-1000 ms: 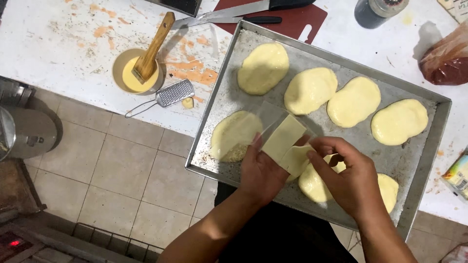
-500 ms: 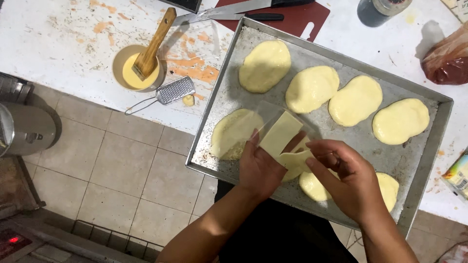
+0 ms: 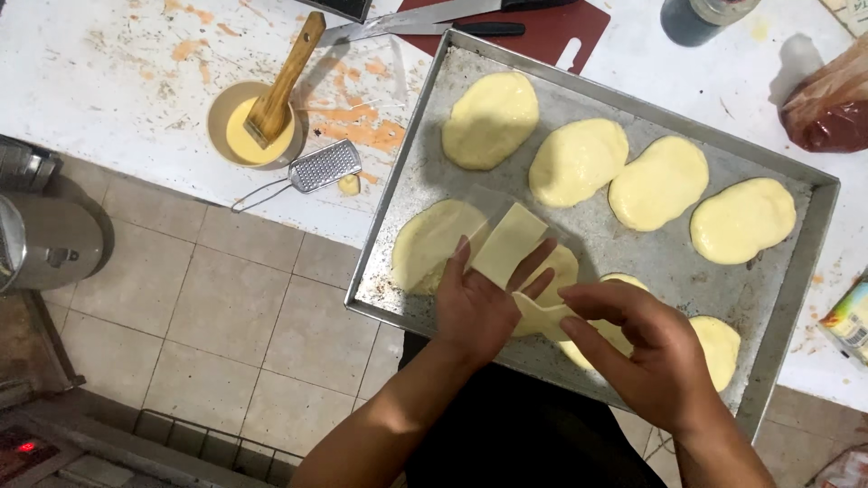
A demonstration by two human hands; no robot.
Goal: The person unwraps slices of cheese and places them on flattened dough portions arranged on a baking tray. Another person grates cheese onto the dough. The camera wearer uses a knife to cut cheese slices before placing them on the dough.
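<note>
Head view: both hands worked a cheese slice over the tray.
Left hand (image 3: 477, 307) gripped a pale square cheese slice (image 3: 508, 244) between thumb and fingers, above the tray's (image 3: 452, 136) near edge. Right hand (image 3: 653, 354) pinched a thin peeled strip (image 3: 541, 316) just beside it. Flat dough ovals (image 3: 579, 161) lay on the tray; bowl (image 3: 228, 104) with wooden brush and small grater (image 3: 324, 165) sat left on the counter.

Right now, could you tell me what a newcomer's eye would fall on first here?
The metal baking tray on the white counter, holding pale flattened dough ovals. Over its near edge, the left hand holds a pale yellow cheese slice while the right hand pinches another piece. To the left sits a small bowl of yellow liquid with a wooden brush.
</note>
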